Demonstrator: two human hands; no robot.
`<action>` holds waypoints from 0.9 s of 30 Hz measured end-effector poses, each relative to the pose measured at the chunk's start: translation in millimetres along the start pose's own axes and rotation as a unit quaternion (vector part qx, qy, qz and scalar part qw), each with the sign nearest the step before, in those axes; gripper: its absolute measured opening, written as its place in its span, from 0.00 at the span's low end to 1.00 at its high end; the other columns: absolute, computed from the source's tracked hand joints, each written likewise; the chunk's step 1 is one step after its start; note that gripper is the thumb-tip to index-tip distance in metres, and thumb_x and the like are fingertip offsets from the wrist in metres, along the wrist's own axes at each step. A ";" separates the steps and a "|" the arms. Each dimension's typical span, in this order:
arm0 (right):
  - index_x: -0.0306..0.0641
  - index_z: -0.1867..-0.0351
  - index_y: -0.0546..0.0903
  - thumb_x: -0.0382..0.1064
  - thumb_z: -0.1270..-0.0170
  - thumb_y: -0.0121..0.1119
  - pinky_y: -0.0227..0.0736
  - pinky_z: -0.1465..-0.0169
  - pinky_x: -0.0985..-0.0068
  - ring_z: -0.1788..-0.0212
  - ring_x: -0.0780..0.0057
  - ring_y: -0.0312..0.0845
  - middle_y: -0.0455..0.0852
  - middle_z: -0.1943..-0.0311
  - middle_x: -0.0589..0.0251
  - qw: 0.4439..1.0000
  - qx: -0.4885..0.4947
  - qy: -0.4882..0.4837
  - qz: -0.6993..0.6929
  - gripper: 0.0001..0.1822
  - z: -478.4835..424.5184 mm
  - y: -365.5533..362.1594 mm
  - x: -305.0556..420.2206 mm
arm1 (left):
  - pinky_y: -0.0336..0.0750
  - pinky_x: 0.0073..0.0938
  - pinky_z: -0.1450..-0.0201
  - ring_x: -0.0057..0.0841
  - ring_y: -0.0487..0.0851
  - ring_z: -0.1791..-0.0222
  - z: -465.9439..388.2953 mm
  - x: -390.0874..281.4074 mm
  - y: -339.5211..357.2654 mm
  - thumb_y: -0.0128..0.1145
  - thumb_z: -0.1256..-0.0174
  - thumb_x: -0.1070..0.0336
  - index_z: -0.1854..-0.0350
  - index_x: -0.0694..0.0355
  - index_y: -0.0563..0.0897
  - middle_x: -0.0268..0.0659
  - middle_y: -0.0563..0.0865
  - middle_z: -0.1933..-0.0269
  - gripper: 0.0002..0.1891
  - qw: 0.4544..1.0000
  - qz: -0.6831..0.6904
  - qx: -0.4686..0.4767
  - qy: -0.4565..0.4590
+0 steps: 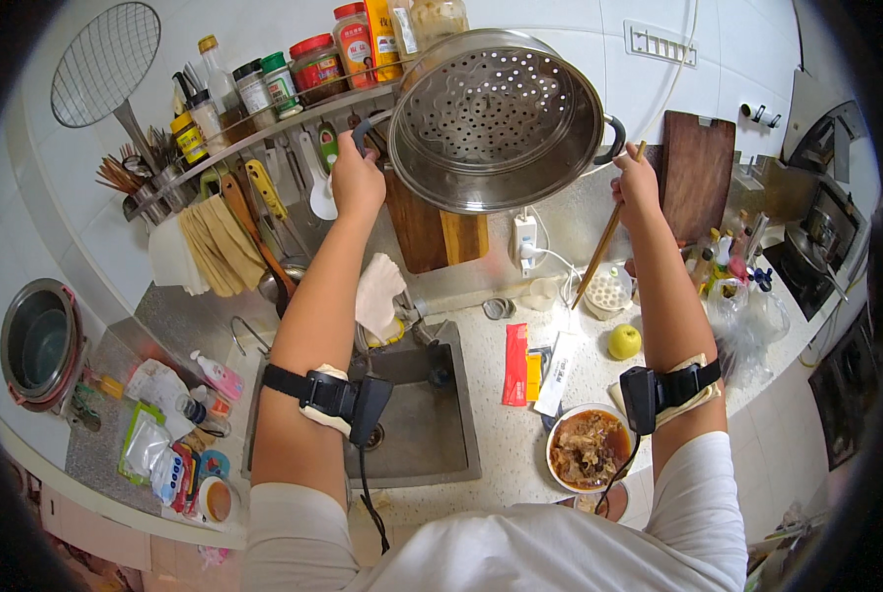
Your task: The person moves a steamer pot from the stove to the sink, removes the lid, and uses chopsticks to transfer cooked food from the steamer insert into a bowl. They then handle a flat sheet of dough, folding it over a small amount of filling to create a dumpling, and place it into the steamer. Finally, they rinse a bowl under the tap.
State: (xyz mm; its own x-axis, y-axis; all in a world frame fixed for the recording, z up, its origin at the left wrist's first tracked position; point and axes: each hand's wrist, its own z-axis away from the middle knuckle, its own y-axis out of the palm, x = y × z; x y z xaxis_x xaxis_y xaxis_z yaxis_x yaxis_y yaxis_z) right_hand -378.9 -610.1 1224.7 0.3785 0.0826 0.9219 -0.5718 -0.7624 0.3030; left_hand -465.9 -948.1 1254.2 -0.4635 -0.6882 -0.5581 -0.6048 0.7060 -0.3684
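My left hand [358, 181] grips the dark left handle [371, 126] of a stainless steel steamer basket [497, 177]. The basket is raised in front of the tiled wall, tilted so that its perforated bottom [486, 111] faces me. In my right hand [637, 185] is a pair of wooden chopsticks [600, 248], their tips pointing down. That hand is at the basket's right handle [616, 139]; whether its fingers wrap the handle is hard to see. Below on the counter stands a white bowl of meat in brown broth [589, 448].
A sink [412, 414] lies below my left arm. The counter [493, 444] carries packets [516, 366], a green apple [624, 341] and bottles [723, 251]. A spice shelf [293, 118] with hanging utensils runs along the wall. Cutting boards [697, 174] lean behind; a stove [819, 244] stands at right.
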 end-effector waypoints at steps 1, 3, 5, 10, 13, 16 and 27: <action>0.40 0.39 0.62 0.33 0.46 0.48 0.56 0.84 0.83 0.86 0.81 0.61 0.67 0.82 0.70 1.000 -0.002 0.001 -0.004 0.29 1.6 -1.4 -0.5 | 0.69 0.43 0.65 0.48 0.78 0.65 0.0 0.0 1.0 0.52 0.43 0.71 0.52 0.59 0.67 0.48 0.80 0.68 0.16 1.000 -0.007 0.000 0.001; 0.40 0.39 0.62 0.33 0.46 0.48 0.56 0.83 0.83 0.85 0.82 0.61 0.68 0.80 0.69 1.000 -0.007 0.005 -0.010 0.29 6.4 -6.3 -0.6 | 0.69 0.43 0.65 0.49 0.78 0.65 0.4 -0.2 3.9 0.51 0.42 0.71 0.51 0.59 0.66 0.49 0.80 0.69 0.16 1.000 -0.013 -0.009 0.009; 0.40 0.39 0.62 0.33 0.45 0.49 0.55 0.82 0.84 0.85 0.82 0.61 0.68 0.78 0.68 1.000 -0.004 0.006 -0.013 0.29 13.6 -10.9 3.0 | 0.69 0.44 0.64 0.49 0.78 0.65 -1.9 -2.0 5.9 0.50 0.42 0.71 0.51 0.59 0.65 0.49 0.80 0.69 0.17 0.999 -0.009 -0.027 0.025; 0.36 0.40 0.63 0.33 0.42 0.48 0.51 0.83 0.85 0.85 0.84 0.58 0.77 0.65 0.63 0.996 0.048 0.031 -0.066 0.26 66.1 -6.1 -6.8 | 0.69 0.35 0.52 0.41 0.76 0.55 8.4 15.1 -5.5 0.56 0.44 0.69 0.43 0.66 0.60 0.48 0.75 0.52 0.27 0.999 -0.019 -0.020 0.039; 0.34 0.42 0.65 0.32 0.42 0.47 0.49 0.83 0.87 0.86 0.86 0.55 0.77 0.53 0.58 0.985 0.130 0.049 -0.105 0.23 113.7 -5.0 -27.1 | 0.70 0.32 0.51 0.36 0.76 0.56 38.5 38.8 -22.2 0.56 0.44 0.69 0.43 0.65 0.61 0.46 0.75 0.52 0.27 0.994 0.077 -0.029 0.070; 0.33 0.49 0.72 0.37 0.39 0.45 0.47 0.84 0.87 0.87 0.86 0.52 0.78 0.53 0.55 0.976 0.162 0.093 -0.109 0.18 168.9 -10.1 -56.2 | 0.72 0.28 0.56 0.33 0.76 0.57 105.6 57.3 -44.6 0.55 0.45 0.72 0.43 0.66 0.61 0.44 0.73 0.51 0.27 0.980 0.187 0.009 0.070; 0.40 0.52 0.74 0.54 0.34 0.34 0.71 0.58 0.76 0.63 0.71 0.76 0.79 0.57 0.58 0.927 0.250 0.277 0.048 0.24 306.5 -25.9 -275.2 | 0.72 0.28 0.57 0.31 0.78 0.59 429.6 161.2 -215.9 0.54 0.45 0.73 0.50 0.62 0.71 0.41 0.77 0.54 0.18 0.973 0.005 0.158 -0.171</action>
State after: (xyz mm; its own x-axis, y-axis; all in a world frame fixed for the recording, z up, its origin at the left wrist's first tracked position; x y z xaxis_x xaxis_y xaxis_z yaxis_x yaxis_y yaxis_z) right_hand -245.2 -809.8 889.2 -0.1669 0.2110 0.9631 -0.1226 -0.9737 0.1921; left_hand -131.8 -1139.9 924.4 -0.1940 -0.6237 -0.7572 -0.3471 0.7656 -0.5417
